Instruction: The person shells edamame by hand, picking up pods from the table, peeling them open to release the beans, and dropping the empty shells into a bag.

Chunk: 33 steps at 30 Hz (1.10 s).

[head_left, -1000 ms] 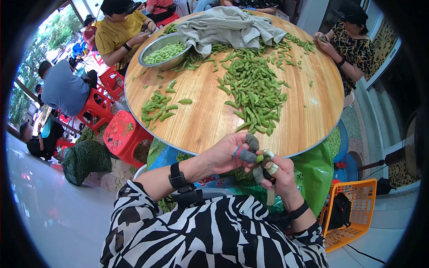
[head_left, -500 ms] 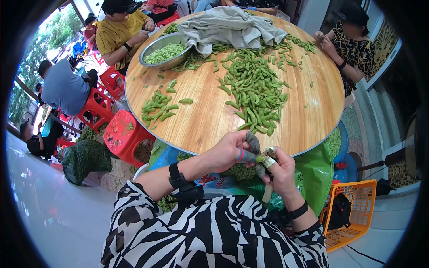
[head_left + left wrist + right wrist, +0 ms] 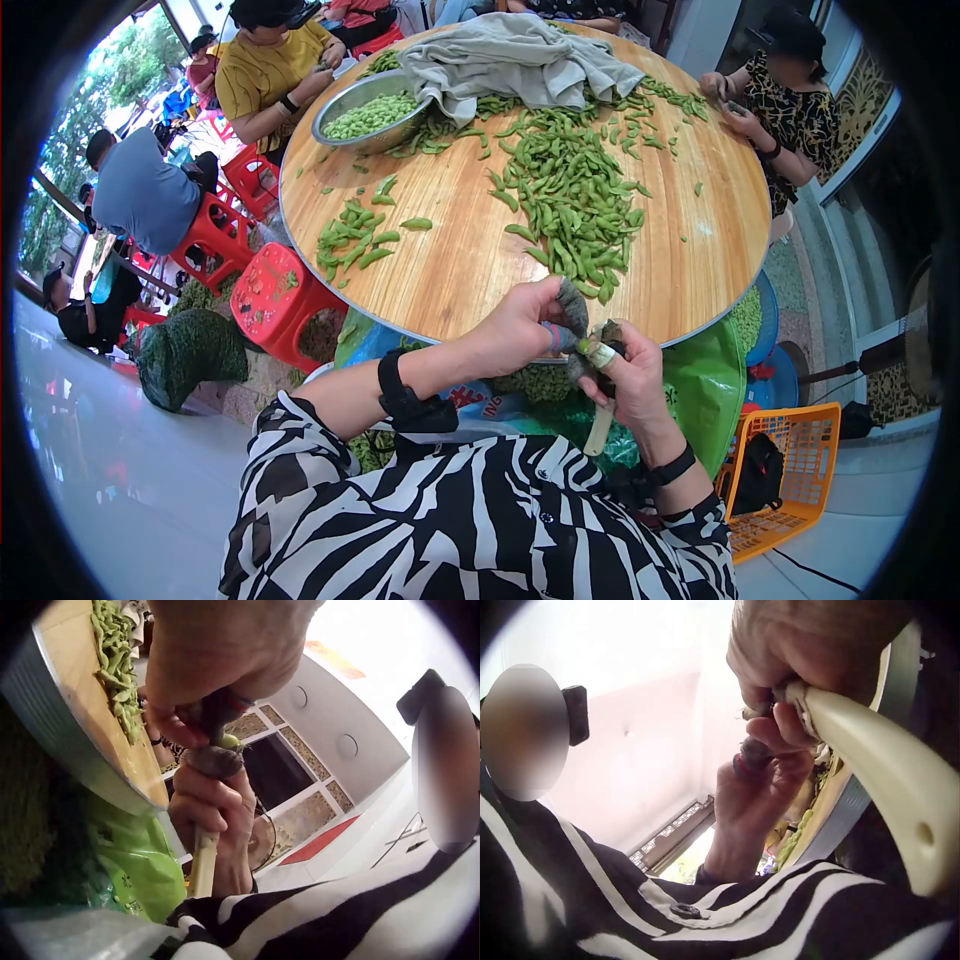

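Observation:
Over the near table edge, my two hands work close together. My left hand [image 3: 522, 322], with grey coverings on its fingertips, pinches a small green bean pod [image 3: 229, 741]. My right hand [image 3: 638, 380] grips a tool by its cream handle [image 3: 889, 769], which has a hole near its end. The handle points down toward my body; the tool's working end is hidden by the fingers. Pale wrapping [image 3: 598, 354] covers part of the right thumb. The fingertips of both hands meet around the pod. A heap of green pods [image 3: 570, 200] lies just beyond them.
On the round wooden table [image 3: 450, 270] sit a steel bowl [image 3: 385, 140] of shelled beans, a grey cloth [image 3: 520, 60] and a smaller pod pile [image 3: 350, 240]. A red stool [image 3: 275, 300] is left, an orange basket [image 3: 800, 470] right. Other people sit around.
My left index finger has lifted and straightened a little. The right hand has turned slightly, and more of the cream handle shows below it. The pods on the table lie as before.

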### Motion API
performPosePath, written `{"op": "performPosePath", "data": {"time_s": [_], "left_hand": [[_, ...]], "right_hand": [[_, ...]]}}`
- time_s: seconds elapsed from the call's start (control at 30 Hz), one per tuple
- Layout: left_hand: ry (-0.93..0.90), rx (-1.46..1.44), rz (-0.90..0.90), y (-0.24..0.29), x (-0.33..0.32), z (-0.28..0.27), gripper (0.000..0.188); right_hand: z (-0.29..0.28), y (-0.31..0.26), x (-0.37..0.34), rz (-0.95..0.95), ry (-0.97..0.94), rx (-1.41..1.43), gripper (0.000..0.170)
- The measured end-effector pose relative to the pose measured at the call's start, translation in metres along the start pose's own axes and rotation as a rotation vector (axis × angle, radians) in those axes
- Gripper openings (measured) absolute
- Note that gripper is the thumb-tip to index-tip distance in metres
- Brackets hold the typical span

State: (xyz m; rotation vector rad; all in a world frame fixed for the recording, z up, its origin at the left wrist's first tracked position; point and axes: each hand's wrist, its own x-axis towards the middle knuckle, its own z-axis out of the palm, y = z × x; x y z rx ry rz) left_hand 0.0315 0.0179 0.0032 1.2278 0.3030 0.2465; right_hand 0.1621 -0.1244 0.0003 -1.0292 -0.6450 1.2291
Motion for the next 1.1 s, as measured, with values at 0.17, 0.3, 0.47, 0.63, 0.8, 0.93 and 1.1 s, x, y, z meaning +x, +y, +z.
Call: {"op": "performPosePath", "data": {"time_s": [0.17,0.3,0.47,0.63,0.8,0.93,1.1], "left_hand": [[0.152,0.574,0.348,-0.02,0.002,0.005,0.026],[0.201,0.788,0.388,-0.01,-0.008,0.015,0.026],[0.183,0.514,0.173,-0.004,-0.025,0.005,0.022],[0.368,1.379,0.466,0.021,-0.023,-0.053,0.019],[0.291,1.298,0.47,0.005,0.015,-0.051,0.023],[0.314,1.424,0.538,-0.01,0.031,-0.048,0.016],[0.229,0.692,0.008,0.01,0.017,-0.04,0.014]], "right_hand": [[-0.001,0.013,0.004,-0.074,0.072,-0.266,0.008],[0.0,0.016,0.002,-0.053,0.074,-0.289,0.011],[-0.008,0.016,-0.002,-0.07,-0.021,-0.566,0.014],[-0.005,0.017,-0.014,-0.024,-0.064,-0.681,0.007],[-0.003,0.009,-0.008,0.061,-0.002,-0.412,0.017],[-0.005,0.007,-0.009,0.076,0.012,-0.268,0.03],[-0.01,0.017,-0.007,-0.009,0.007,-0.238,0.037]]}}
